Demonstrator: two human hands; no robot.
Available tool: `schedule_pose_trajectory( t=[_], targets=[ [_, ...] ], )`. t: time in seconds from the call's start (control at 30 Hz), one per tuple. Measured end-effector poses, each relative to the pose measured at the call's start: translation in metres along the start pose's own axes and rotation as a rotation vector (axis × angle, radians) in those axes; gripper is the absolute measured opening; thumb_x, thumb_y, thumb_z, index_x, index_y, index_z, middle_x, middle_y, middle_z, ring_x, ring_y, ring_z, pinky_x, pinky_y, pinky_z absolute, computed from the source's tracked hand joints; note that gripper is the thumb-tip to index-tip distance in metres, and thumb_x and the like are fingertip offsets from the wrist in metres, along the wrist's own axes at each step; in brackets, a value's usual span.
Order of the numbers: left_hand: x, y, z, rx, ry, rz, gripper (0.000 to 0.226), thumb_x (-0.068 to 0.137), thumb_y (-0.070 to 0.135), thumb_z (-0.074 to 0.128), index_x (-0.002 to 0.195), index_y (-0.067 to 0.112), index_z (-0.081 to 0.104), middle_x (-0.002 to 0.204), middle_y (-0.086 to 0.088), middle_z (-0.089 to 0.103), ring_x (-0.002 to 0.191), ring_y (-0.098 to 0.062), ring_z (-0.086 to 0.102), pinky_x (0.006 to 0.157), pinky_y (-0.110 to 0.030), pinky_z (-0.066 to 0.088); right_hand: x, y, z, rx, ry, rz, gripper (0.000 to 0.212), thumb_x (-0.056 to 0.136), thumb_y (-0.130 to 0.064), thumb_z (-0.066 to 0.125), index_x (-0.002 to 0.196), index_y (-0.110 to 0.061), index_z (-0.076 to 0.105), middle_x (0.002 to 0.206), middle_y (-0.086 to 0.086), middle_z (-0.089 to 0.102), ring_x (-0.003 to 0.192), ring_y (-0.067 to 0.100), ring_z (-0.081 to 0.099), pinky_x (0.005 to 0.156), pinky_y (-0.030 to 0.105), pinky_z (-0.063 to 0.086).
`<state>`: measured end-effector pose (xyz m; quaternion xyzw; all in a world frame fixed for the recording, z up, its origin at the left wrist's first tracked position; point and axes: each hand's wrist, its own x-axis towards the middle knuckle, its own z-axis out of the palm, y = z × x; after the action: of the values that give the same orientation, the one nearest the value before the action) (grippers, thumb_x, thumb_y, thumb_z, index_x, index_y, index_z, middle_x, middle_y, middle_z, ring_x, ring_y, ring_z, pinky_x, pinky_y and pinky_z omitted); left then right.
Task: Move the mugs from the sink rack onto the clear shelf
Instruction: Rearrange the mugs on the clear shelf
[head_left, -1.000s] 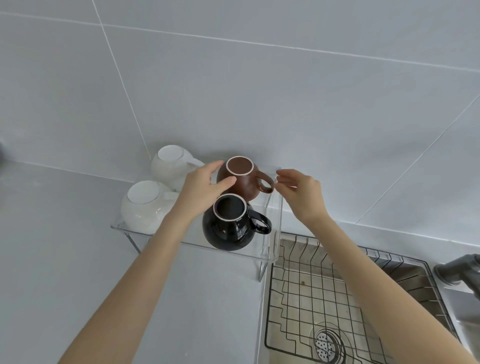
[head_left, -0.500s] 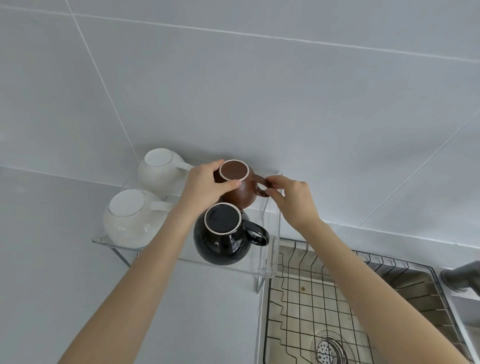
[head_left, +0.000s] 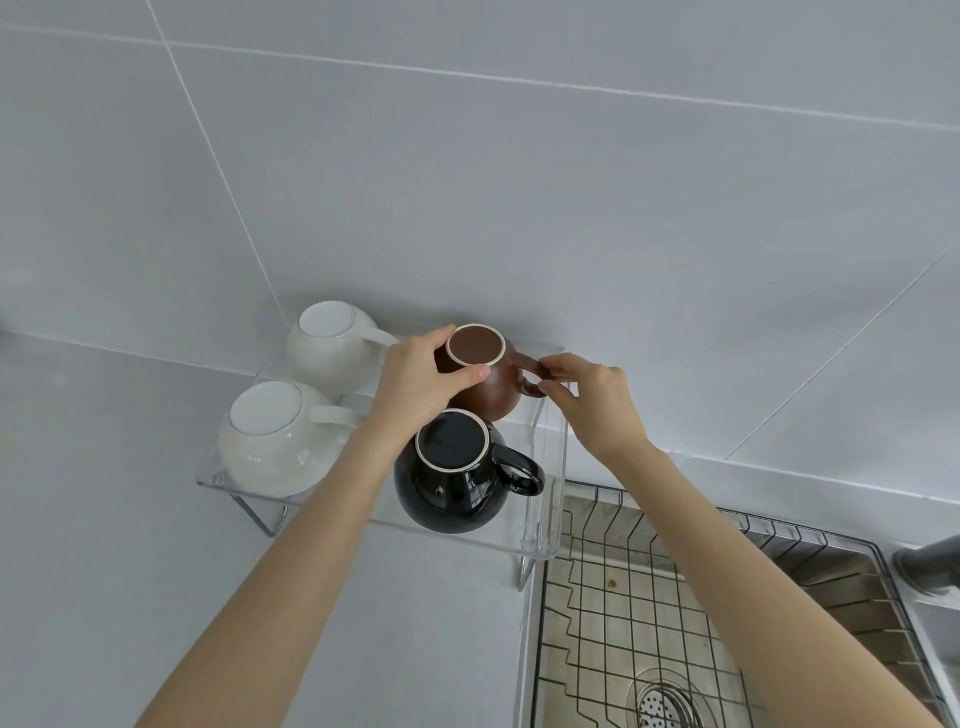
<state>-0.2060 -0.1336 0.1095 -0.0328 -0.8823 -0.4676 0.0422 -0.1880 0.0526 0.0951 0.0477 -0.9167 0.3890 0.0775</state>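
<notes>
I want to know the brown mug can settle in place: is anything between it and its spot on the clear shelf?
Nothing visible does. The upside-down brown ceramic mug sits at the clear acrylic shelf's back, behind the black round mug, held by the left hand and right hand.

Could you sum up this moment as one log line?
left hand: on brown mug | right hand: pinching its handle | mug: upside down on clear shelf

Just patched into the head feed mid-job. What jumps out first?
Both hands are on the upside-down brown mug at the back right of the clear shelf: left hand on its body, right hand pinching its handle. A black mug sits in front; the sink rack looks empty.
</notes>
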Motion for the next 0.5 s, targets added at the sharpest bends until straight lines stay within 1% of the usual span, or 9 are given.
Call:
schedule_pose_trajectory(
  t=[0.07, 0.13, 0.17, 0.2, 0.27, 0.33, 0.37, 0.43, 0.5],
  targets=[
    [0.001, -0.001, 0.000, 0.006, 0.002, 0.003, 0.064, 0.069, 0.029, 0.075, 0.125, 0.011, 0.050, 0.124, -0.010, 0.060, 0.117, -0.021, 0.053, 0.102, -0.037, 0.039, 0.000, 0.000, 0.002, -0.027, 0.011, -0.011, 0.019, 0.085, -0.003, 0.054, 0.100, -0.008, 0.065, 0.096, 0.013, 0.074, 0.086, 0.029, 0.065, 0.067, 0.018, 0.041],
    [0.002, -0.003, 0.000, 0.004, 0.005, 0.007, 0.064, 0.068, 0.029, 0.075, 0.124, 0.011, 0.050, 0.123, -0.010, 0.061, 0.117, -0.022, 0.053, 0.102, -0.038, 0.039, -0.002, 0.000, 0.004, -0.055, 0.031, -0.019, 0.019, 0.086, -0.003, 0.053, 0.101, -0.008, 0.065, 0.096, 0.013, 0.074, 0.063, 0.024, 0.056, 0.057, 0.015, 0.039],
    [0.002, -0.003, 0.000, 0.000, 0.005, 0.006, 0.064, 0.068, 0.030, 0.075, 0.124, 0.011, 0.050, 0.123, -0.010, 0.061, 0.116, -0.022, 0.053, 0.102, -0.038, 0.039, -0.002, -0.001, 0.004, -0.059, 0.034, -0.017, 0.019, 0.086, -0.004, 0.053, 0.101, -0.008, 0.065, 0.096, 0.013, 0.074, 0.059, 0.022, 0.052, 0.055, 0.016, 0.037],
    [0.003, -0.003, 0.000, -0.002, 0.004, 0.002, 0.065, 0.068, 0.030, 0.075, 0.124, 0.011, 0.050, 0.123, -0.010, 0.061, 0.117, -0.022, 0.053, 0.102, -0.037, 0.039, -0.002, -0.001, 0.003, -0.056, 0.028, -0.012, 0.019, 0.087, -0.004, 0.053, 0.102, -0.008, 0.064, 0.098, 0.013, 0.073, 0.064, 0.024, 0.056, 0.056, 0.018, 0.037],
    [0.003, -0.002, -0.001, -0.012, -0.011, -0.002, 0.063, 0.069, 0.029, 0.075, 0.124, 0.012, 0.050, 0.124, -0.009, 0.060, 0.117, -0.021, 0.053, 0.102, -0.035, 0.039, -0.002, -0.003, 0.000, -0.037, 0.000, -0.004, 0.020, 0.087, -0.003, 0.052, 0.103, -0.008, 0.063, 0.101, 0.012, 0.073, 0.089, 0.028, 0.064, 0.070, 0.023, 0.042],
    [-0.001, 0.000, -0.006, -0.089, -0.047, -0.016, 0.060, 0.072, 0.026, 0.072, 0.125, 0.011, 0.048, 0.128, -0.010, 0.057, 0.119, -0.019, 0.051, 0.104, -0.034, 0.038, -0.005, -0.009, -0.003, -0.068, -0.036, -0.004, 0.026, 0.087, -0.002, 0.051, 0.111, -0.007, 0.058, 0.108, 0.015, 0.069, 0.104, 0.031, 0.061, 0.084, 0.029, 0.043],
    [-0.005, 0.000, -0.012, -0.143, -0.041, -0.022, 0.059, 0.074, 0.024, 0.071, 0.126, 0.012, 0.047, 0.130, -0.009, 0.055, 0.119, -0.017, 0.051, 0.104, -0.031, 0.038, -0.008, -0.014, -0.004, -0.104, -0.044, -0.019, 0.030, 0.088, -0.002, 0.050, 0.117, -0.006, 0.054, 0.114, 0.017, 0.066, 0.108, 0.033, 0.058, 0.087, 0.029, 0.041],
    [-0.016, 0.000, -0.033, -0.221, 0.043, 0.011, 0.053, 0.075, 0.022, 0.070, 0.123, 0.016, 0.051, 0.126, -0.005, 0.057, 0.113, -0.009, 0.053, 0.097, -0.019, 0.039, -0.016, -0.026, -0.005, -0.120, -0.004, -0.093, 0.034, 0.089, 0.000, 0.049, 0.123, -0.005, 0.050, 0.121, 0.017, 0.062, 0.109, 0.032, 0.057, 0.084, 0.016, 0.037],
    [-0.033, -0.004, -0.063, -0.302, 0.141, 0.062, 0.043, 0.074, 0.021, 0.071, 0.114, 0.023, 0.058, 0.117, 0.004, 0.061, 0.103, 0.004, 0.057, 0.087, -0.006, 0.040, -0.024, -0.046, -0.005, -0.034, 0.044, -0.149, 0.032, 0.089, -0.001, 0.049, 0.120, -0.007, 0.053, 0.118, 0.014, 0.064, 0.103, 0.028, 0.059, 0.078, 0.005, 0.035]
  ],
)
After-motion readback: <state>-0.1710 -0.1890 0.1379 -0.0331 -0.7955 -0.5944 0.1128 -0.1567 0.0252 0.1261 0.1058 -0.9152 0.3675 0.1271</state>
